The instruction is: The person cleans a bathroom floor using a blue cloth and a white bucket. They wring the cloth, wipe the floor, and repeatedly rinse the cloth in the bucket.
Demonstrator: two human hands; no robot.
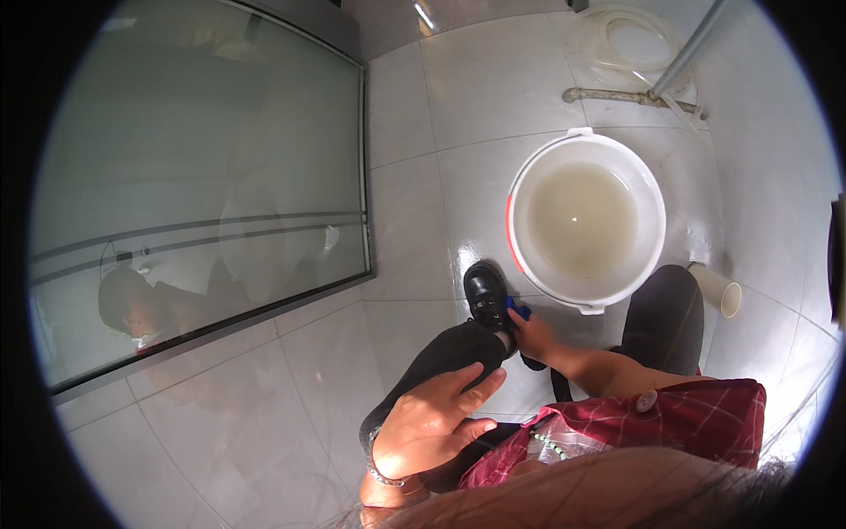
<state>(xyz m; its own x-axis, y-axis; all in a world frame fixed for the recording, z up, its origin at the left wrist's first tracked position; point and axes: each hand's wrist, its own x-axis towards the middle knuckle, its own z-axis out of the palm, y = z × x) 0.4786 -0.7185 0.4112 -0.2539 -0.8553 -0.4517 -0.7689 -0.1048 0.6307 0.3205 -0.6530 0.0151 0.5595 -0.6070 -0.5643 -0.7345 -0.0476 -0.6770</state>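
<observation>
My right hand [534, 338] reaches down between my legs and grips a small blue object [518, 308], mostly covered by the fingers. Its kind cannot be made out. It sits right beside a black lace-up shoe [485, 291] on my left foot. Over my bent left knee, my left hand [429, 416] holds nothing, its fingers spread. A white plastic bucket [651, 218] stands on the floor in front of me, partly filled with cloudy, yellowish water [581, 221]. The bucket's wire handle lies along its rim.
A glass panel with a dark frame [198, 152] rises on the left, reflecting a person. A clear coiled hose [595, 40] lies at the back right near a metal pipe [605, 96]. A short plastic pipe [717, 291] sticks out beside my right knee. Grey tiles [406, 225] cover the floor.
</observation>
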